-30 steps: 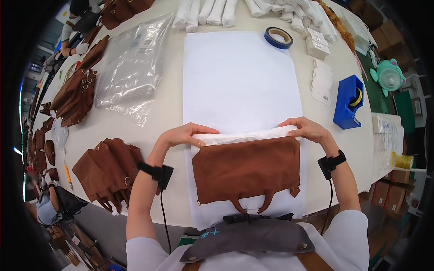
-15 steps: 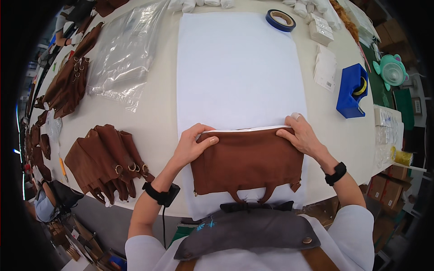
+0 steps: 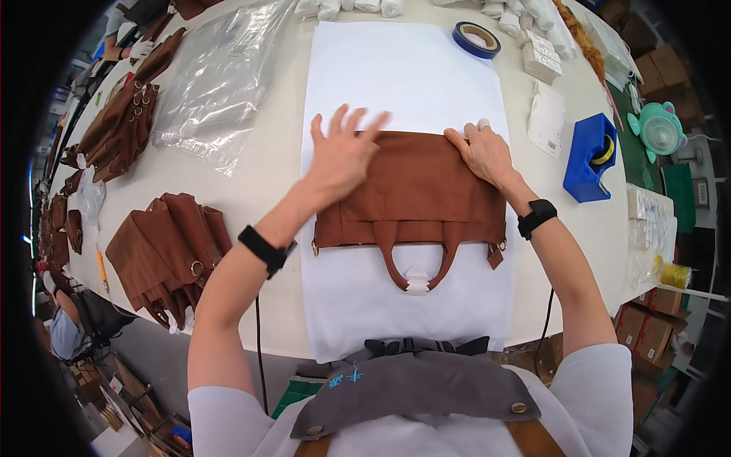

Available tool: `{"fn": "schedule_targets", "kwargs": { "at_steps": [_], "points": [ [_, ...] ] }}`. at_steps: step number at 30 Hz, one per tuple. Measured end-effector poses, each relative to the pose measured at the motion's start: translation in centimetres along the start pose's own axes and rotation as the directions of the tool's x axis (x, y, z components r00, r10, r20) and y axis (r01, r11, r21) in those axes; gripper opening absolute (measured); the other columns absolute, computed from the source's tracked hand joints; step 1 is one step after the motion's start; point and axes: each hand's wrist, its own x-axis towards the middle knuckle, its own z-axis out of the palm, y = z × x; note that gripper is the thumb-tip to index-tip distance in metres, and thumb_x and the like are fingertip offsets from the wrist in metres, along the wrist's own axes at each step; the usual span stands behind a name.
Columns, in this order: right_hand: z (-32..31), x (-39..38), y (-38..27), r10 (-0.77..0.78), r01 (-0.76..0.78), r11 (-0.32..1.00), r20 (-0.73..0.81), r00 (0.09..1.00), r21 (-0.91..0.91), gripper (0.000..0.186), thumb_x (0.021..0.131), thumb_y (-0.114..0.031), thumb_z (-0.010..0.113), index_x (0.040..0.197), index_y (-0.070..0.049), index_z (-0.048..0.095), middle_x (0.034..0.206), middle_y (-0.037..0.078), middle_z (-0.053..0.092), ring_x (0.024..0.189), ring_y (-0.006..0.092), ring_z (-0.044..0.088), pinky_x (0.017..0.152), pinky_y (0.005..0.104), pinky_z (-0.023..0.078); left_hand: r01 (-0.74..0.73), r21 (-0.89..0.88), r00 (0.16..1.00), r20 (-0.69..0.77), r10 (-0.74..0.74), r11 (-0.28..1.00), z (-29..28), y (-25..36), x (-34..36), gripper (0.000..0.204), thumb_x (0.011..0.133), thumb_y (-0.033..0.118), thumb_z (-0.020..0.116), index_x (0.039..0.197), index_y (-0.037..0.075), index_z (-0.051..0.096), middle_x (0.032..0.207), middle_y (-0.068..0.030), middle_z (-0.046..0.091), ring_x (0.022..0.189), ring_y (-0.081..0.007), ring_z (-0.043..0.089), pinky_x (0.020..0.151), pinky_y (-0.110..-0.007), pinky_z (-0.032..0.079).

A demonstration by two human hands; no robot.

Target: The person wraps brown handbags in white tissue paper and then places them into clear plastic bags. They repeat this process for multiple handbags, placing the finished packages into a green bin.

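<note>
A brown handbag (image 3: 422, 179) lies flat on a white sheet (image 3: 403, 76), its two handles toward me and white wrapping around the joined grips. A small tag (image 3: 496, 260) hangs at its near right corner. My left hand (image 3: 343, 156) is open over the far left part of the bag, fingers spread and slightly blurred. At the far right corner, my right hand (image 3: 487, 156) holds the edge, thumb along the bag and the other fingers bent over it; their tips are hidden.
More brown bags (image 3: 164, 251) are piled at left, and others (image 3: 118, 129) lie farther back. Clear plastic bags (image 3: 217, 84) spread at far left. A blue tape roll (image 3: 477, 39), a blue tape dispenser (image 3: 590, 160) and white cards (image 3: 546, 118) are at right. Another person's gloved hand (image 3: 142, 49) shows far left.
The bag has moved away from me and now lies flat with its handles in full view. My left hand has let go of its edge and spread its fingers; both arms reach farther forward.
</note>
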Motion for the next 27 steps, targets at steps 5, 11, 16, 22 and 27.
{"fn": "schedule_targets", "kwargs": {
  "at_steps": [5,11,16,22,27],
  "points": [
    [1.7,1.6,1.5,-0.035,0.034,0.997,0.013,0.999,0.076,0.048,0.092,-0.047,0.037,0.095,-0.001,0.05,0.088,0.024,0.055,0.075,0.0408,0.058,0.069,0.0469,0.047,-0.063,0.033,0.987,0.153,0.057,0.997,1.2,3.0,-1.7,0.061,0.084,0.058,0.043,0.138,0.034,0.029,0.145,-0.0146,0.021,0.13,-0.0423,0.019,0.094,-0.07,0.01],
    [0.3,5.8,1.1,-0.281,0.277,0.956,-0.025,0.959,-0.098,0.046,0.091,-0.038,0.041,0.121,-0.004,0.041,0.116,0.028,0.048,0.108,0.0414,0.047,0.088,0.0472,0.041,0.009,0.026,0.983,0.182,-0.013,1.0,0.8,3.1,-1.7,0.065,0.081,0.062,0.043,0.138,0.032,0.03,0.142,-0.0154,0.024,0.128,-0.0404,0.024,0.093,-0.07,0.014],
    [1.7,15.6,5.4,-0.224,0.226,0.971,0.032,0.974,-0.073,0.051,0.089,-0.03,0.043,0.134,-0.008,0.031,0.129,0.023,0.044,0.126,0.0406,0.032,0.098,0.0477,0.033,-0.022,0.015,0.99,0.143,0.019,1.0,1.1,4.0,-1.0,0.066,0.081,0.063,0.043,0.137,0.031,0.032,0.141,-0.0152,0.026,0.127,-0.0397,0.026,0.09,-0.069,0.018],
    [-2.1,14.6,-0.4,-0.177,0.25,0.961,0.431,0.885,-0.12,0.046,0.087,-0.021,0.042,0.131,-0.009,0.036,0.123,0.019,0.05,0.115,0.0368,0.045,0.093,0.0429,0.038,0.037,0.013,0.994,0.101,-0.038,0.999,1.0,3.1,-2.3,0.065,0.08,0.064,0.044,0.135,0.031,0.036,0.141,-0.0143,0.028,0.126,-0.039,0.027,0.09,-0.069,0.018],
    [-0.2,20.9,2.9,-0.136,0.148,0.977,-0.09,0.987,0.154,0.041,0.083,-0.018,0.047,0.122,-0.007,0.048,0.11,0.021,0.056,0.104,0.0377,0.052,0.088,0.0431,0.042,0.018,0.008,0.994,0.108,-0.019,1.0,1.0,3.8,-1.3,0.064,0.079,0.064,0.045,0.134,0.031,0.038,0.141,-0.0141,0.028,0.126,-0.0386,0.028,0.091,-0.069,0.018]
  ]
}}
